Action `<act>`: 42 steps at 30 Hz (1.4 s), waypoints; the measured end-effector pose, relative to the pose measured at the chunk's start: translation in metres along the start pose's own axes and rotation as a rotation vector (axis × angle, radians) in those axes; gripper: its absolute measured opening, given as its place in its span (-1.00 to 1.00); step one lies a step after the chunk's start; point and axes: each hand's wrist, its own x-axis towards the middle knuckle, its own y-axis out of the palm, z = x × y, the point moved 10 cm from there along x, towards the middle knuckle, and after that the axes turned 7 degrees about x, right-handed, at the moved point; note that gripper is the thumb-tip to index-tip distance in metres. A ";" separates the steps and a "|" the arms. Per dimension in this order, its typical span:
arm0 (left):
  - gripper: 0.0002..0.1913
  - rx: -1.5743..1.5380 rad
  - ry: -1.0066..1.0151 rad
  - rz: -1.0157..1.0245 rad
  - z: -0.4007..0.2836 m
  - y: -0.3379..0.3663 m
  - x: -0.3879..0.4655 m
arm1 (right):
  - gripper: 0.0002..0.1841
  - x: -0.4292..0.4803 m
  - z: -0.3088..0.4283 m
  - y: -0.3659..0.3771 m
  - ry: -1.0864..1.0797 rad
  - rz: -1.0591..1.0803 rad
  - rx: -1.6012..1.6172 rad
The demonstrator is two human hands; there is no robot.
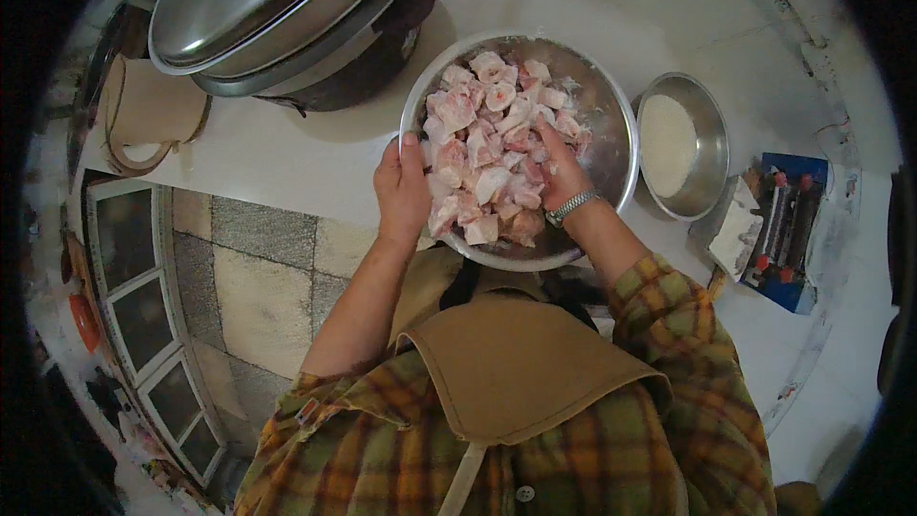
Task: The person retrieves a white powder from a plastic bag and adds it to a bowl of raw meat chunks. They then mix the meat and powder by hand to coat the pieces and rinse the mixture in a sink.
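Note:
A large stainless steel bowl [609, 122] sits at the counter's front edge, heaped with raw, pale pink meat chunks [491, 147] that look dusted with white powder. My left hand [402, 186] grips the bowl's left rim, thumb on top. Inside the bowl, my right hand [564, 172], with a metal watch on its wrist, has its fingers among the chunks at the pile's right side; its fingertips are partly hidden. A smaller metal bowl [709, 150] holding white grains [668, 145] stands just right of the large one.
A large lidded steel pot [258, 7] rests on a dark base at the upper left. Beyond it lies a beige board-like item [154, 100]. At right are a blue tray-like object [791, 229] and a white block-like package [734, 229]. Glass-paned frames [147, 315] stand at lower left.

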 end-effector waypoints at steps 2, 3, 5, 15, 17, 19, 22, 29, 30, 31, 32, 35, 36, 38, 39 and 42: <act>-0.59 0.001 0.007 0.001 0.001 0.001 -0.001 | -0.45 0.002 0.007 0.006 -0.022 0.131 -0.028; -0.60 -0.011 -0.024 0.030 0.005 0.004 0.000 | -0.48 0.004 0.009 0.010 -0.030 0.162 -0.058; -0.58 -0.043 -0.071 0.069 0.010 0.007 -0.001 | -0.50 0.004 0.019 0.013 -0.060 0.168 -0.103; -0.59 -0.147 -0.025 0.001 0.009 0.004 0.003 | -0.54 -0.037 0.095 0.060 -0.430 -0.002 -1.260; -0.59 -0.164 -0.008 0.021 0.009 0.005 0.004 | -0.49 -0.057 0.090 0.062 -0.481 0.059 -1.513; -0.58 -0.126 -0.055 0.036 0.013 0.005 0.003 | -0.45 -0.075 0.077 0.069 -0.588 0.107 -1.657; -0.56 -0.098 -0.046 0.016 0.010 0.001 0.003 | -0.45 -0.107 0.056 0.094 -0.883 0.217 -1.732; -0.55 -0.194 -0.150 0.140 0.011 0.004 0.001 | -0.61 -0.074 -0.026 0.138 -0.881 0.357 -1.982; -0.55 -0.181 -0.180 0.160 0.014 0.004 0.001 | -0.65 -0.064 -0.027 0.141 -0.869 0.298 -1.996; -0.55 -0.178 -0.186 0.179 0.014 0.003 0.001 | -0.66 -0.056 -0.030 0.144 -0.855 0.252 -2.041; -0.55 -0.177 -0.186 0.197 0.014 0.003 0.001 | -0.68 -0.050 -0.029 0.146 -0.847 0.203 -2.086; -0.55 -0.200 -0.194 0.156 0.014 -0.001 0.002 | -0.67 -0.046 -0.020 0.148 -0.874 0.150 -2.146; -0.55 -0.212 -0.197 0.155 0.014 -0.001 0.002 | -0.64 -0.048 -0.015 0.142 -0.841 0.160 -2.153; -0.55 -0.261 -0.197 0.133 0.013 0.000 0.001 | -0.58 -0.059 0.005 0.127 -0.864 0.132 -2.135; -0.54 -0.269 -0.187 0.127 0.012 0.001 0.000 | -0.60 -0.059 0.017 0.112 -0.799 0.044 -2.202; -0.54 -0.240 -0.144 0.096 0.009 -0.001 0.000 | -0.62 -0.073 0.047 0.082 -0.791 -0.011 -2.234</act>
